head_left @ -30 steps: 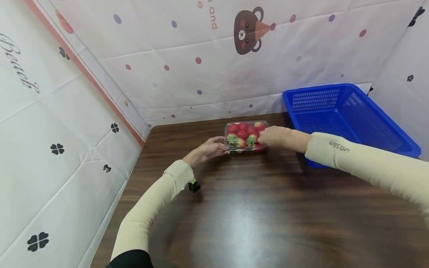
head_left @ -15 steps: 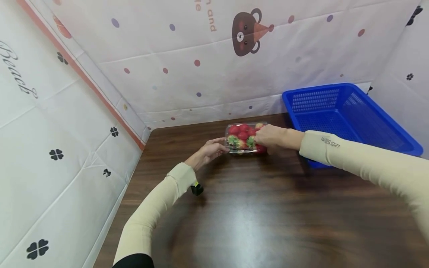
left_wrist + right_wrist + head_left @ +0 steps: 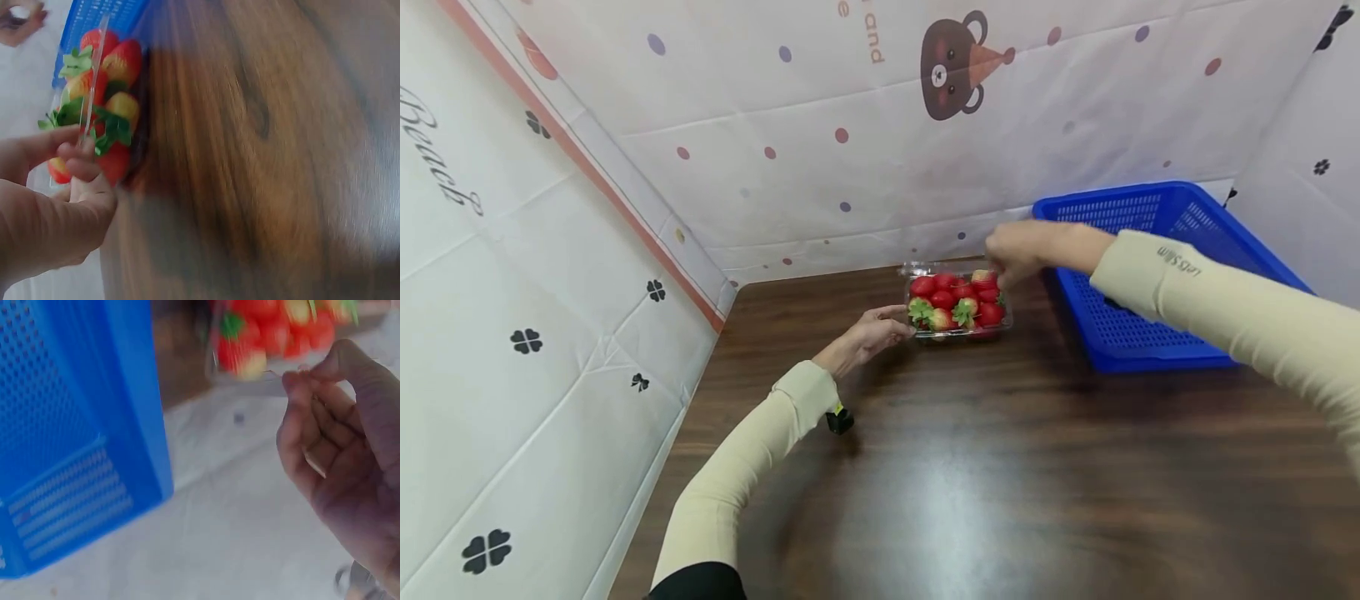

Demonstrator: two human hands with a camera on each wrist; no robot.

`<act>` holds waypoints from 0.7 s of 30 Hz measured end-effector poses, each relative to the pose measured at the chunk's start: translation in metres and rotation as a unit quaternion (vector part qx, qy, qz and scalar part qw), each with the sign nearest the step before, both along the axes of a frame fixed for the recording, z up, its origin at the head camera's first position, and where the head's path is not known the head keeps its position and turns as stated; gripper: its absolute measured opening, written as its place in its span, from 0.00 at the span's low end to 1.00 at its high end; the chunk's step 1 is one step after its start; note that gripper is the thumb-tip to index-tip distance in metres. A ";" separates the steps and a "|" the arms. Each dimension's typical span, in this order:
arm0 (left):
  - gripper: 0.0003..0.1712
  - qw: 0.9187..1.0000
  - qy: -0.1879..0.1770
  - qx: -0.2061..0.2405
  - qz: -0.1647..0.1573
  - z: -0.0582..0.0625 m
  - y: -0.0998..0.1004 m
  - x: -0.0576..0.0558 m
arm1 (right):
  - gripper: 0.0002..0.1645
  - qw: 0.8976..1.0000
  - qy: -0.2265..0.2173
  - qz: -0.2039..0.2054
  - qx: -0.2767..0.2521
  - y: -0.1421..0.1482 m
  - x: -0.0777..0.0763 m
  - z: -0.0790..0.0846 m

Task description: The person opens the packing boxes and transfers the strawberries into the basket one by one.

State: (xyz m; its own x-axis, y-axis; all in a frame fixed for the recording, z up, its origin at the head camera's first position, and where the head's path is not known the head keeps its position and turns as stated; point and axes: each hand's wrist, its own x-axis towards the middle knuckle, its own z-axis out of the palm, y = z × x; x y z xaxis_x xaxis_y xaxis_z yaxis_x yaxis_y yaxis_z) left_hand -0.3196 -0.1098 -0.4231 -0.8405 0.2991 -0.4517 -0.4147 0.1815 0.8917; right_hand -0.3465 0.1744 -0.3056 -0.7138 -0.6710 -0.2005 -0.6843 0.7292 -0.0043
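A clear plastic box (image 3: 955, 334) of red strawberries (image 3: 942, 299) stands on the table near the back wall. At its left end my left hand (image 3: 867, 337) pinches the clear edge between thumb and fingers, also seen in the left wrist view. My right hand (image 3: 1018, 250) is raised above the box's back right corner. The right wrist view shows the right thumb and index fingertip pinched together on a thin clear edge, apparently the box's lid (image 3: 917, 268). Glare and blur hide most of the lid's shape. Green leaves show on several strawberries.
A blue perforated basket (image 3: 1150, 354) stands to the right of the box, partly beneath my right forearm. The dark wooden table (image 3: 955, 467) extends toward me. Printed white sheets (image 3: 760, 200) hang behind and at both sides.
My right hand has risen and moved back from the box's right end, uncovering the strawberries there. The clear lid has shifted toward the back. My left hand stays at the left end.
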 end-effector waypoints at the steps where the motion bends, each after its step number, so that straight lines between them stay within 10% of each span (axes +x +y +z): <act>1: 0.33 1.000 -0.002 -0.007 -0.011 0.001 -0.001 0.000 | 0.08 1.000 0.015 -0.018 -0.001 0.003 -0.004 0.008; 13: 0.24 0.988 0.003 -0.058 -0.142 0.002 -0.007 -0.022 | 0.31 0.979 0.009 -0.199 -0.052 0.018 -0.029 0.014; 21: 0.23 0.999 0.004 -0.037 -0.009 -0.001 0.022 -0.046 | 0.35 0.974 -0.021 -0.222 -0.035 0.014 -0.034 0.009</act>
State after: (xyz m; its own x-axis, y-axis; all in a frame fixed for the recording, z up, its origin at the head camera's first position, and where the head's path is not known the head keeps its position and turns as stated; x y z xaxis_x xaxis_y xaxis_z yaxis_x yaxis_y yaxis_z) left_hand -0.3658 -0.0881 -0.4237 -0.8388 0.2807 -0.4666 -0.4038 0.2542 0.8788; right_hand -0.3808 0.1883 -0.2967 -0.9292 -0.3108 -0.2001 -0.2992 0.9503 -0.0863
